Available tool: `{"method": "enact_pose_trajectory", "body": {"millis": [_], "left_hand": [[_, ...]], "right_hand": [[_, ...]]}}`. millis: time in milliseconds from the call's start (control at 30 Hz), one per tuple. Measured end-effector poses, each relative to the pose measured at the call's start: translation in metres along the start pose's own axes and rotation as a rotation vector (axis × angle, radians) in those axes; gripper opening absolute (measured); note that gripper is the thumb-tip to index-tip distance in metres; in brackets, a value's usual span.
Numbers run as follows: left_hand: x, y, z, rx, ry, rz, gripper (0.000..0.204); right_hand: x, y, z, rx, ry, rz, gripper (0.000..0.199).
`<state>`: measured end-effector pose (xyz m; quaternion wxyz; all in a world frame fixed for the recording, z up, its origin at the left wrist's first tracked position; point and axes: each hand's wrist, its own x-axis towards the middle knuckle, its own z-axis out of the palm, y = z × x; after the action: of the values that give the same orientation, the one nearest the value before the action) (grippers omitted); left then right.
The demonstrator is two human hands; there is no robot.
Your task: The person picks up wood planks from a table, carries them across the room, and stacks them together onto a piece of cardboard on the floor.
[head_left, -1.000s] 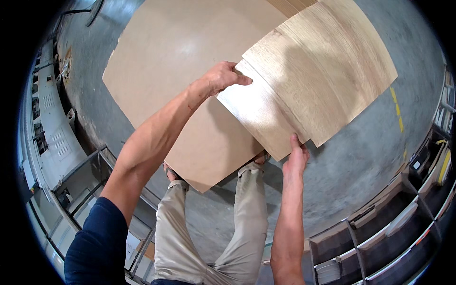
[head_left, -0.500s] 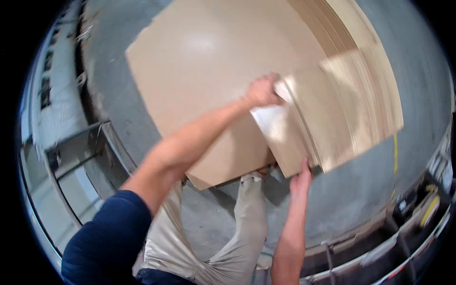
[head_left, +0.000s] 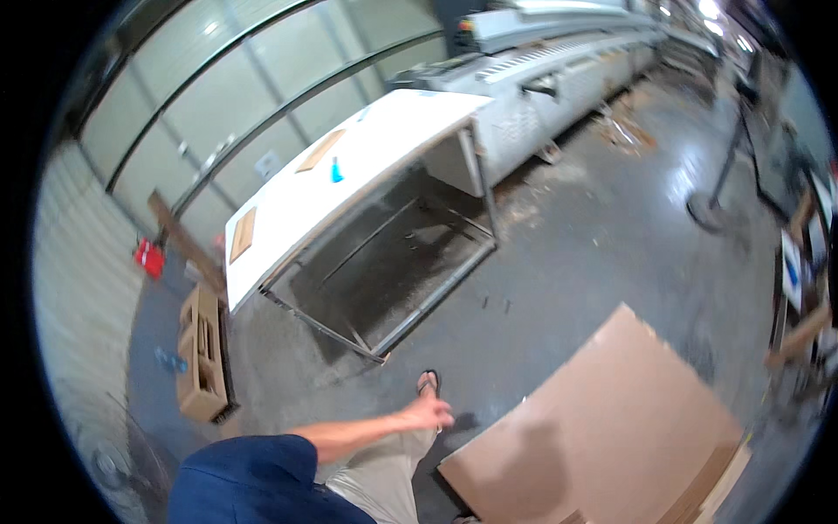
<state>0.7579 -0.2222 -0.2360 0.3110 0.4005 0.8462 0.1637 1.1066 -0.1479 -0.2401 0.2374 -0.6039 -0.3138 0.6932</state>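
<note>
The person's left hand (head_left: 428, 412) hangs out in front of the body at the end of a bare forearm, below a dark blue sleeve (head_left: 249, 476). Its fingers (head_left: 443, 417) are loosely curled and hold nothing; they are blurred, so how wide they spread I cannot tell. The right hand is out of sight.

Just to the right of the fingers and a little lower lies a big brown board (head_left: 602, 428), flat on the grey concrete floor (head_left: 602, 236), its near corner close to the hand but not touching it. Just beyond the fingers a sandalled foot (head_left: 428, 382) rests on the floor.

Further off past the fingers stands a white desk (head_left: 349, 170) on a metal frame, carrying two small wooden pieces and a blue object. Left of the hand sits a cardboard box (head_left: 199, 354).
</note>
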Motion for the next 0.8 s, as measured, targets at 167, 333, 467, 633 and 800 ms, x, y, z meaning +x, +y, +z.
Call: {"method": "enact_pose_trajectory", "body": {"millis": [167, 333, 467, 633, 800], "left_hand": [[0.033, -0.021, -0.288, -0.215, 0.648, 0.031, 0.023], [0.135, -0.184, -0.513, -0.015, 1.115, -0.207, 0.042], [0.221, -0.301, -0.620, 0.156, 0.986, -0.551, 0.076], [0.257, -0.336, -0.698, 0.058, 0.870, -0.720, 0.104], [0.251, -0.381, -0.715, 0.110, 0.869, -0.643, 0.090]], "right_hand": [[0.016, -0.066, 0.132, -0.224, -0.151, -0.053, 0.061], [0.014, -0.106, 0.257, -0.394, -0.177, -0.025, 0.061], [0.016, -0.114, 0.312, -0.482, -0.125, 0.042, 0.061], [0.013, -0.110, 0.345, -0.544, -0.022, 0.115, 0.061], [0.000, -0.109, 0.339, -0.634, -0.015, 0.172, 0.061]]}}
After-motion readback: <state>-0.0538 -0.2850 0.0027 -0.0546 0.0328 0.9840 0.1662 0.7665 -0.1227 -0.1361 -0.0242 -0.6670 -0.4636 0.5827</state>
